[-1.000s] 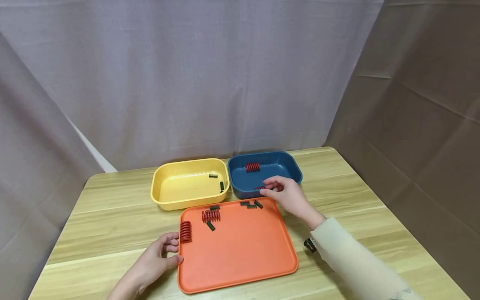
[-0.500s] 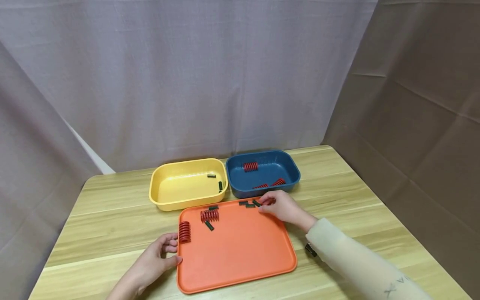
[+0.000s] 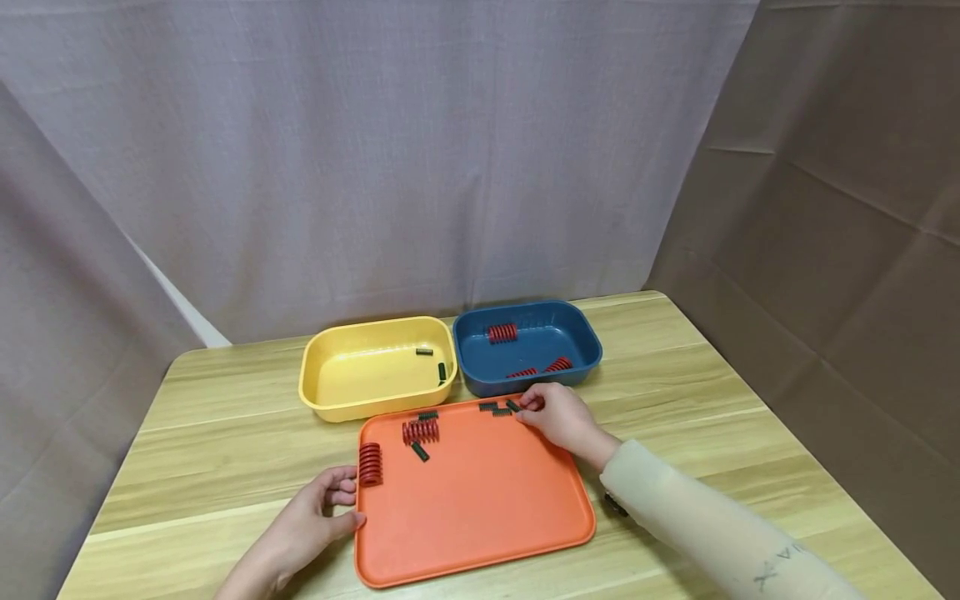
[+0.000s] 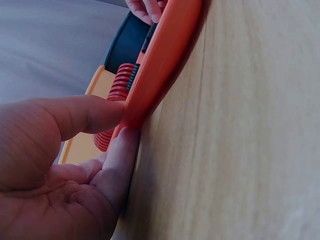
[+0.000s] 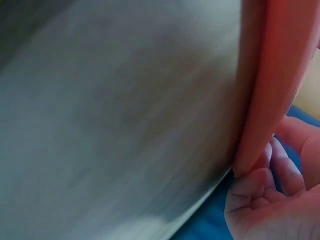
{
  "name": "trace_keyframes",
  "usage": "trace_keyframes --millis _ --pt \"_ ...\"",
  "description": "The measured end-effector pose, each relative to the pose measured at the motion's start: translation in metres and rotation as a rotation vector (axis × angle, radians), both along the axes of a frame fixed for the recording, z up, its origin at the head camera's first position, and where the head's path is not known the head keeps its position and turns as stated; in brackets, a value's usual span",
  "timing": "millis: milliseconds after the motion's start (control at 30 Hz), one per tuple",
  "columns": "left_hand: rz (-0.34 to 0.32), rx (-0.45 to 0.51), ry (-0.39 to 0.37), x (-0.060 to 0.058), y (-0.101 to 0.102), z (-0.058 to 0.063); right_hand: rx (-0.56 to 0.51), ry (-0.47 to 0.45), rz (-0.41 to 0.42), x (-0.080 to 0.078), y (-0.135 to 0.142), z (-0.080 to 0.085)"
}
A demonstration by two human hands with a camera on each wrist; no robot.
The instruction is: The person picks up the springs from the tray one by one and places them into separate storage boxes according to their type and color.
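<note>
My left hand (image 3: 315,521) grips the left rim of the orange tray (image 3: 480,500), thumb on top. Beside it lies a red coil spring (image 3: 370,464); another red spring (image 3: 421,431) lies farther in, with small green springs (image 3: 420,451) about it. At the tray's far right corner, my right hand (image 3: 562,418) pinches the end of a green spring (image 3: 513,406) between thumb and index finger. Other fingers bend round the tray's outer edge in the right wrist view. Two more green springs (image 3: 501,412) lie just left of these fingertips.
Behind the tray stand a yellow bin (image 3: 330,407) with a few green springs (image 3: 424,352) and a blue bin (image 3: 480,386) with red springs (image 3: 502,333). A small black object (image 3: 615,505) lies partly under the right sleeve. Grey curtains rise behind the wooden table (image 3: 202,433).
My right hand has come back from the blue bin to the tray's far right corner. A red spring it covered now shows in that bin. My left hand stays on the tray.
</note>
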State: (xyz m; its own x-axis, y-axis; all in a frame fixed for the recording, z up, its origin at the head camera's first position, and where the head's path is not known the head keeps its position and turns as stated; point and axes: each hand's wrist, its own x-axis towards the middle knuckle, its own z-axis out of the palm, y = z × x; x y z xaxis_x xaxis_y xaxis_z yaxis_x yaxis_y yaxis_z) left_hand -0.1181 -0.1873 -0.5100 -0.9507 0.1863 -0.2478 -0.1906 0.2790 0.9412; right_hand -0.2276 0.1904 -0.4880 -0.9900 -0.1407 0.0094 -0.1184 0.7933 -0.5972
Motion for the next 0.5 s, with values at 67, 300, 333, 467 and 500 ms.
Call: trace_keyframes --millis 67,300,333,467,500 --pt "-0.001 -0.002 0.000 -0.0001 0.0001 0.0001 0.023 0.012 -0.008 -0.0006 -0.0008 -0.0009" --pt "0.003 -0.001 0.005 -0.0001 0.0002 0.0010 0.082 0.041 -0.004 -0.0020 -0.0027 -0.0013" --pt "0.003 -0.002 0.005 -0.0001 0.0003 0.0011 0.090 0.041 -0.001 -0.0017 -0.0027 -0.0010" --pt "0.002 -0.002 0.004 0.0003 0.0008 0.0014 0.119 0.040 0.009 0.0016 -0.0023 0.0004" --pt "0.001 -0.003 0.005 0.0006 0.0010 0.0016 0.122 0.039 0.011 0.0027 -0.0021 0.0008"
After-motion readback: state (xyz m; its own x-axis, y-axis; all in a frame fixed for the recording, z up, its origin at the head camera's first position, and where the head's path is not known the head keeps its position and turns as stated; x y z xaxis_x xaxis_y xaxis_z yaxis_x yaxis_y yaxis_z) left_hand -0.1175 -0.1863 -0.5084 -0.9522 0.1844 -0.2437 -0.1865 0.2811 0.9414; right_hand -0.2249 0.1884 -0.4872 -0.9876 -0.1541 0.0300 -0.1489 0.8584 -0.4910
